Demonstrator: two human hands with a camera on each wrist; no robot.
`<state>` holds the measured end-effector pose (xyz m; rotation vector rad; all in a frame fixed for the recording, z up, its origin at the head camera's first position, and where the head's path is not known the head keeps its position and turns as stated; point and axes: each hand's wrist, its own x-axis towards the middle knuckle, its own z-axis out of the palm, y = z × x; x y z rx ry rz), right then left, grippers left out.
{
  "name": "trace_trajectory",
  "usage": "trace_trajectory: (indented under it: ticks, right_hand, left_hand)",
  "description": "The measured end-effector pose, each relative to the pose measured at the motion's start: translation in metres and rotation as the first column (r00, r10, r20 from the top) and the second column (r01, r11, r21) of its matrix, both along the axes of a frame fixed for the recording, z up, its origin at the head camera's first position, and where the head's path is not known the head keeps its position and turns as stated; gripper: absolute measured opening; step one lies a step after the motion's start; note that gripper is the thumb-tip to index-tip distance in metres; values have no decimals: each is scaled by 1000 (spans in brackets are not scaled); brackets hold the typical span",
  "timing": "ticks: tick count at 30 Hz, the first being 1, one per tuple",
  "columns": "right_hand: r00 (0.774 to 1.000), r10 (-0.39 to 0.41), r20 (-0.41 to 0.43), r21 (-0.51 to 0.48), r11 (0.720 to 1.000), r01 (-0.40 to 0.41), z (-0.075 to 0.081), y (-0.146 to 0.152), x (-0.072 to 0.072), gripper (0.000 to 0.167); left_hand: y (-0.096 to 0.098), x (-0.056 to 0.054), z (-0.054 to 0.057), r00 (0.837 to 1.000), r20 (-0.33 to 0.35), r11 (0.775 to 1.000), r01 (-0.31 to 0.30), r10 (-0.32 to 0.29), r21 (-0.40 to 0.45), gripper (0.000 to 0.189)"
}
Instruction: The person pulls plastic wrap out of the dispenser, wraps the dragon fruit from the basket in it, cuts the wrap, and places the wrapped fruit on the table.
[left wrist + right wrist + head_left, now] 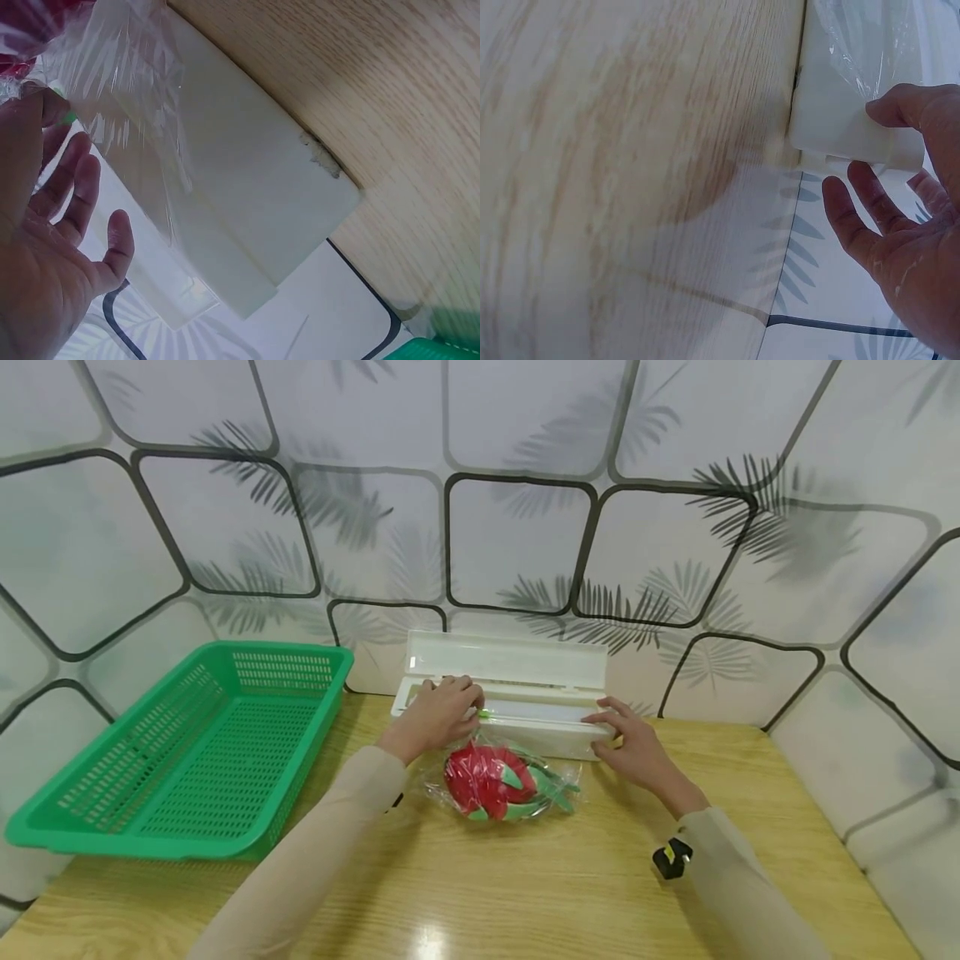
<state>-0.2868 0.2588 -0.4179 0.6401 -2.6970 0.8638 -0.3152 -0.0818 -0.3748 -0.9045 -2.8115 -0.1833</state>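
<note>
A white cling film box (555,741) stands by the wall with its lid (506,657) tipped up and a pale roll inside. At the front edge, my left hand (442,712) pinches a small green slide cutter (69,117), its fingertips partly hiding it. The other fingers are loosely bent. My right hand (633,750) grips the box's right end, thumb (889,106) on the front over clear film (859,56), fingers about the end. Before the box lies a red dragon fruit (491,779) with green scales, under clear crinkled film.
A green perforated basket (300,777) sits at the left of the wooden table (465,893). The patterned wall (517,543) rises right behind the box. A small black object (672,858) shows beside the right sleeve.
</note>
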Motion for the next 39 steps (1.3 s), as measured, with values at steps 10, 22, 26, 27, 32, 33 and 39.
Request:
trace_trajectory:
  ticks: [10, 22, 26, 27, 32, 33, 39]
  right_hand:
    - [1000, -9, 1, 7, 1000, 9, -2, 2, -3, 34]
    - [1000, -1, -13, 1, 1000, 1, -5, 1, -2, 34]
    - [1000, -4, -14, -2, 1000, 4, -4, 1, -1, 34]
    - [1000, -7, -13, -1, 1000, 7, -4, 1, -1, 34]
    - [1000, -12, -11, -8, 1000, 12, -5, 1, -1, 34]
    - [1000, -10, -10, -8, 1000, 10, -5, 1, -1, 34]
    - [1000, -9, -4, -10, 1000, 9, -3, -1, -1, 34]
  left_hand:
    - [3, 0, 1, 996, 71, 995, 41, -48, 90, 21]
    - [3, 2, -3, 997, -81, 1000, -5, 7, 21, 18]
    - [-1, 3, -5, 989, -146, 1000, -23, 23, 1, 15]
    - [-2, 4, -5, 987, -160, 1000, -22, 22, -2, 15]
    - [-5, 5, -7, 977, -214, 1000, -12, 8, -18, 16]
    - [-6, 6, -7, 976, -217, 1000, -11, 7, -17, 16]
    - [-9, 7, -8, 975, -222, 1000, -7, 10, 17, 16]
